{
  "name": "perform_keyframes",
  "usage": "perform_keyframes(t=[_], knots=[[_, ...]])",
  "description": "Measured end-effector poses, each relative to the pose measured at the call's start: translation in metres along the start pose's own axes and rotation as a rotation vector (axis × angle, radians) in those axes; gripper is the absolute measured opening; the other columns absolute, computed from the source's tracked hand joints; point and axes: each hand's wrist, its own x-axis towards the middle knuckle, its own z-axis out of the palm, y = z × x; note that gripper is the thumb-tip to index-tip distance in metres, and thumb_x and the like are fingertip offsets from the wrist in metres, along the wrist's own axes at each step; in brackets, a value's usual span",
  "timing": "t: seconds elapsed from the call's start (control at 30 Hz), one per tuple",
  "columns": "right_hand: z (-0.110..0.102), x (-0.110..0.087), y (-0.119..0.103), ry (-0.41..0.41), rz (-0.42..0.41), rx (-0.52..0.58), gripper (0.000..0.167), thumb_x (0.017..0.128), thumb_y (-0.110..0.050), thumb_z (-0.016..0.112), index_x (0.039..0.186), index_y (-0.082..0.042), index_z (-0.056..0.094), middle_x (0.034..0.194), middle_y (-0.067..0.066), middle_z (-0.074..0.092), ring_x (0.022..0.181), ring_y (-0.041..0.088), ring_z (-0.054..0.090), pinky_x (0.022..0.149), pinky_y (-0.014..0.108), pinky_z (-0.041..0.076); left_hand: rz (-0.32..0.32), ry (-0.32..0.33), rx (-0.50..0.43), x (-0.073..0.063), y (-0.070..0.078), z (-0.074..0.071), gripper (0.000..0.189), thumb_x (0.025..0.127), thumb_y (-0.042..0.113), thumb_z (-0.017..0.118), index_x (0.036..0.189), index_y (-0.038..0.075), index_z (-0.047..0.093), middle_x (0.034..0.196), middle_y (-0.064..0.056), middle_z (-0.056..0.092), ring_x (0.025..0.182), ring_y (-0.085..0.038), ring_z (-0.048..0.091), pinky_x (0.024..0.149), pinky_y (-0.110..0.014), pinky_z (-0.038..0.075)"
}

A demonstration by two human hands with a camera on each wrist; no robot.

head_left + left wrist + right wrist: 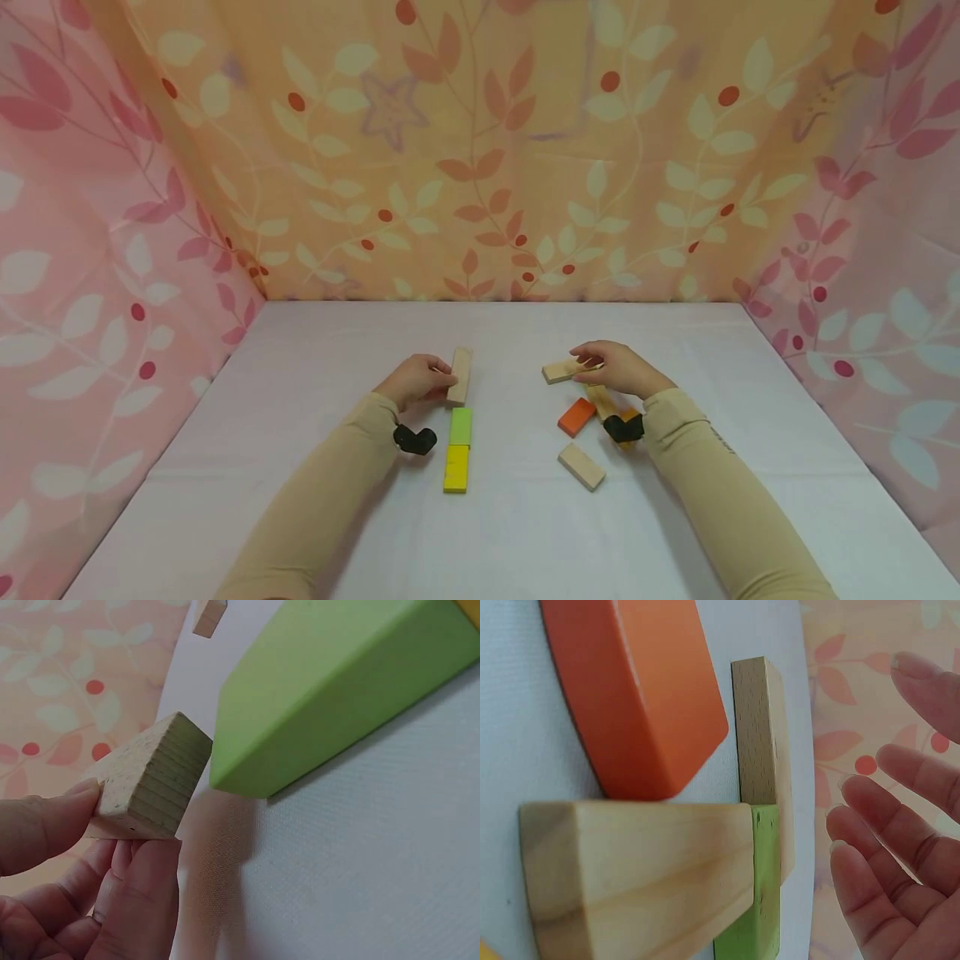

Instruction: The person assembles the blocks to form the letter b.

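My left hand (420,379) pinches a plain wooden block (461,371) between thumb and fingers. In the left wrist view, its near end (165,780) is close to the end of a light green block (322,697). From the head, that green block lies end to end with a yellow block (456,468). My right hand (621,368) is over the loose blocks at the right, fingers spread and holding nothing. Near it are a plain wooden block (558,372), another wooden block (652,877), an orange-red block (645,697) and a green block (765,907).
Another plain block (581,467) lies nearer the front at the right. A yellow-orange block (631,413) is partly hidden by the black wrist device (624,428). Floral cloth walls (480,208) border the white tabletop (510,533) at the back and both sides.
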Motion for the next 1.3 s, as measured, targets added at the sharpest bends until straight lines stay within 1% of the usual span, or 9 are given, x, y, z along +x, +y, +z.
perform_keyframes(t=[0.1,0.2,0.33,0.47,0.57,0.73,0.97,1.1,1.3], knots=[[-0.001,0.0,0.001,0.001,-0.008,-0.011,0.048,0.081,-0.021,0.07,0.121,0.001,0.055,0.112,0.016,0.06,0.1,0.029,0.057,0.087,0.045,0.044,-0.005,0.003,0.024,0.0,0.0,0.002,0.02,0.081,0.015,0.069,0.097,0.004,0.061,0.092,-0.008,0.06,0.075,-0.016,0.058,0.068,-0.025,0.051],[-0.002,-0.001,0.002,0.0,-0.012,-0.015,0.048,0.081,-0.021,0.07,0.121,0.001,0.055,0.112,0.016,0.06,0.1,0.029,0.056,0.086,0.044,0.045,-0.028,0.004,0.048,-0.001,0.0,0.003,0.021,0.082,0.019,0.069,0.096,0.006,0.062,0.092,-0.008,0.06,0.075,-0.017,0.057,0.068,-0.026,0.05],[-0.002,-0.002,0.002,-0.003,-0.003,-0.012,0.049,0.081,-0.022,0.07,0.122,0.001,0.055,0.113,0.016,0.059,0.101,0.029,0.056,0.086,0.044,0.045,-0.049,0.001,0.039,-0.002,0.002,0.006,0.021,0.081,0.019,0.069,0.096,0.006,0.062,0.091,-0.008,0.062,0.074,-0.018,0.058,0.068,-0.026,0.051],[-0.002,-0.002,0.002,-0.001,0.002,-0.009,0.049,0.081,-0.021,0.069,0.122,0.001,0.054,0.113,0.016,0.059,0.101,0.029,0.056,0.086,0.044,0.045,-0.047,-0.004,0.014,-0.001,0.001,0.01,0.019,0.081,0.015,0.069,0.094,0.004,0.062,0.088,-0.007,0.062,0.072,-0.016,0.059,0.069,-0.026,0.052],[-0.002,-0.001,0.002,0.002,0.003,-0.009,0.048,0.082,-0.02,0.069,0.122,0.001,0.054,0.112,0.017,0.06,0.101,0.029,0.056,0.086,0.044,0.045,-0.049,0.008,0.021,-0.001,-0.001,0.011,0.017,0.081,0.015,0.069,0.091,0.003,0.063,0.084,-0.006,0.063,0.07,-0.014,0.059,0.068,-0.026,0.052],[-0.002,0.0,0.002,0.007,-0.006,-0.01,0.047,0.081,-0.019,0.069,0.121,0.002,0.055,0.111,0.017,0.06,0.1,0.03,0.056,0.087,0.045,0.044,-0.062,0.024,0.043,-0.002,-0.001,0.011,0.016,0.079,0.015,0.071,0.088,0.003,0.065,0.081,-0.006,0.064,0.069,-0.014,0.059,0.067,-0.025,0.052],[-0.003,0.002,0.003,0.007,-0.001,-0.022,0.047,0.081,-0.019,0.069,0.121,0.001,0.055,0.111,0.016,0.06,0.1,0.03,0.055,0.088,0.045,0.044,-0.066,-0.008,0.069,-0.003,0.002,0.008,0.02,0.076,0.015,0.074,0.088,0.003,0.064,0.081,-0.008,0.066,0.071,-0.016,0.062,0.064,-0.026,0.052],[-0.003,0.005,0.004,0.019,0.012,-0.048,0.048,0.081,-0.021,0.07,0.121,0.0,0.055,0.109,0.016,0.06,0.101,0.031,0.055,0.088,0.045,0.043,-0.077,-0.003,0.078,-0.002,0.002,0.008,0.021,0.075,0.016,0.075,0.088,0.004,0.063,0.082,-0.007,0.066,0.071,-0.015,0.062,0.063,-0.025,0.051],[-0.003,0.008,0.005,0.022,0.031,-0.08,0.049,0.08,-0.023,0.07,0.121,0.0,0.055,0.111,0.016,0.06,0.102,0.031,0.054,0.09,0.046,0.042,-0.06,-0.001,0.09,-0.002,0.001,0.009,0.02,0.075,0.012,0.075,0.086,0.003,0.061,0.078,-0.006,0.065,0.067,-0.014,0.061,0.06,-0.024,0.05]])
